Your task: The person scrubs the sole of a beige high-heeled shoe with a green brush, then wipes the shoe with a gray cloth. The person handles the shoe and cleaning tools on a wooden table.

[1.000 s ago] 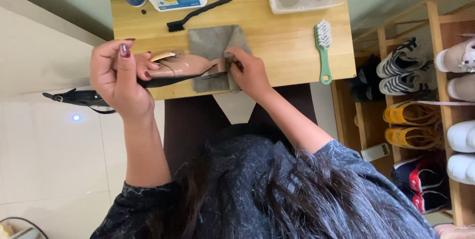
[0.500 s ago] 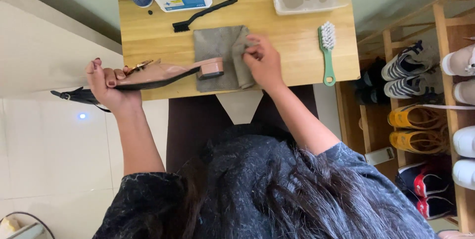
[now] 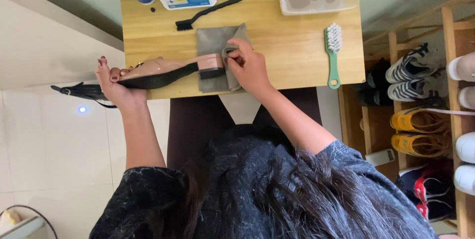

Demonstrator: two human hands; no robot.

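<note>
Nearby, black brush (image 3: 208, 12), green brush (image 3: 333, 56), left hand (image 3: 115, 81) fingers clamped on sandal (image 3: 168, 68), right hand (image 3: 247, 66) pinching grey cloth (image 3: 213, 41)

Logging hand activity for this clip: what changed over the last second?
The left hand slid from the middle of the pink heeled sandal to its toe end, laying it lengthwise. The right hand stayed on the grey cloth beside the heel. Black brush and green brush unmoved.

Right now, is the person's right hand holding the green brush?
No, the right hand pinches the grey cloth; the green brush lies untouched on the table.
</note>
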